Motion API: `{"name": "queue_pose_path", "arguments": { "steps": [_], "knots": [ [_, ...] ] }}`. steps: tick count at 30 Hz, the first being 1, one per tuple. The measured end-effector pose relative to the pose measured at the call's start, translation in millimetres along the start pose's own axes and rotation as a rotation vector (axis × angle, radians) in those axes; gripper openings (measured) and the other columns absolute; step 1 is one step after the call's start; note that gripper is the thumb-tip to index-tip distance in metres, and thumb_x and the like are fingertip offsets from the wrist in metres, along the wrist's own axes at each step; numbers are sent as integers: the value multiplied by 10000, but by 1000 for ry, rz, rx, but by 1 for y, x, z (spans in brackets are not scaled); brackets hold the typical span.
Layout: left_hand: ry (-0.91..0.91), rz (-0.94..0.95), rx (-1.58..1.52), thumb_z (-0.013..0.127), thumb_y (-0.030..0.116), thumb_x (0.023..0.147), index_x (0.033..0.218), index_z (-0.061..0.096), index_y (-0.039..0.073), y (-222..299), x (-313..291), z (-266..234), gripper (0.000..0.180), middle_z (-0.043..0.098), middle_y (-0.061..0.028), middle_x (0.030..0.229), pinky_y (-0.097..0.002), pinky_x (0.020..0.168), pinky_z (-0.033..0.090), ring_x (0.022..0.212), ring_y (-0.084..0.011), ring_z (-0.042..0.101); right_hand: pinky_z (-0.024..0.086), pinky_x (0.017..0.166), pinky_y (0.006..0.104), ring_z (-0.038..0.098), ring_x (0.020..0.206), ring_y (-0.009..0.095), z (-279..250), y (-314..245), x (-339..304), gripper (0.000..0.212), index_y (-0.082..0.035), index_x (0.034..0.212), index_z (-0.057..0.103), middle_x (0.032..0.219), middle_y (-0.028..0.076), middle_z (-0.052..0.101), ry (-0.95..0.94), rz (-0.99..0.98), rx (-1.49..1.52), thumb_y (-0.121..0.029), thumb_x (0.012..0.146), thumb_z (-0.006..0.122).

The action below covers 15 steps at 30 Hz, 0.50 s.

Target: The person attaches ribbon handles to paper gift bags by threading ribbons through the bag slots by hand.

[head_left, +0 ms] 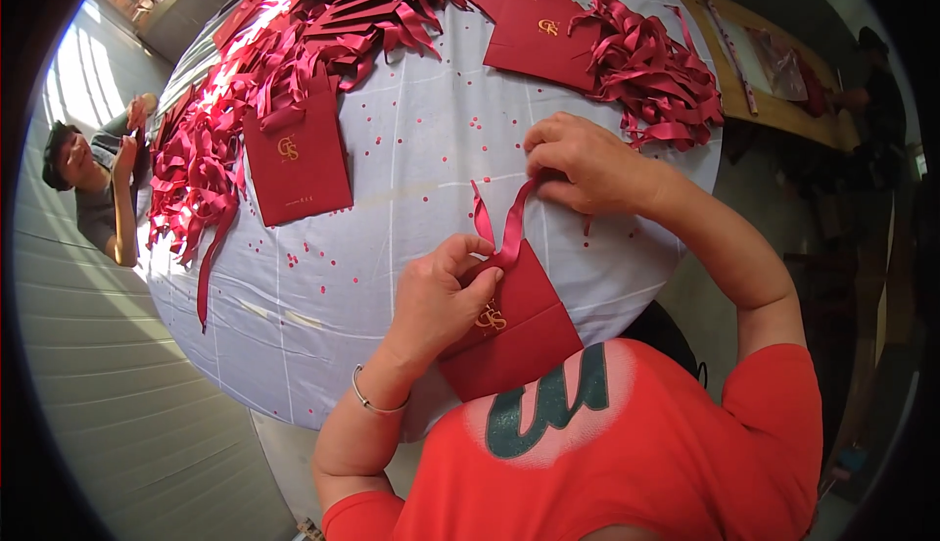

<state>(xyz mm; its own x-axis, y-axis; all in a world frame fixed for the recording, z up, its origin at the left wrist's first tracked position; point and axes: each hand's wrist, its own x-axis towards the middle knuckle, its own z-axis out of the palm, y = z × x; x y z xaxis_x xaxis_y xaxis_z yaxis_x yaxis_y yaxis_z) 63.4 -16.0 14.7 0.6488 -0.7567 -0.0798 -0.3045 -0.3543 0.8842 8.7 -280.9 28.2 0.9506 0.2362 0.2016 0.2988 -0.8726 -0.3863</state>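
A flat dark red paper gift bag [534,321] with gold print lies at the table's near edge, against my shirt. From its top edge comes a red ribbon [513,223]. My left hand [441,291] pinches the ribbon close to the bag's top, thumb and forefinger together. Farther right and up, my right hand [587,164] has its fingers curled around the ribbon's other stretch, drawing it in a slanting line between the hands. One loose ribbon end [479,210] stands up beside my left hand.
A white cloth covers the round table [411,218], dotted with small red paper discs. Another red bag [299,164] lies left, near heaped ribboned bags [343,12]. More bags [534,37] and a ribbon pile [656,76] sit far right. Another person [93,164] works at left.
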Motion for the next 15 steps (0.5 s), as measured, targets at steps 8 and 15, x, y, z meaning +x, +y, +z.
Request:
{"name": "queue_pose_path", "arguments": {
  "steps": [8,15],
  "knots": [
    [35,24,24,719,169,827,984,653,51,-10,-2,0,207,736,-112,844,-318,665,542,756,-231,725,508,637,354,667,673,250,-60,-28,-24,200,12,991,644,722,115,669,-188,297,365,-62,805,641],
    [75,19,54,730,155,802,916,671,25,-3,1,3,182,725,-133,825,-318,674,545,742,-232,717,537,600,259,676,668,129,-89,-31,-74,191,16,1027,662,773,93,701,-307,253,1050,1,839,691]
  ]
}}
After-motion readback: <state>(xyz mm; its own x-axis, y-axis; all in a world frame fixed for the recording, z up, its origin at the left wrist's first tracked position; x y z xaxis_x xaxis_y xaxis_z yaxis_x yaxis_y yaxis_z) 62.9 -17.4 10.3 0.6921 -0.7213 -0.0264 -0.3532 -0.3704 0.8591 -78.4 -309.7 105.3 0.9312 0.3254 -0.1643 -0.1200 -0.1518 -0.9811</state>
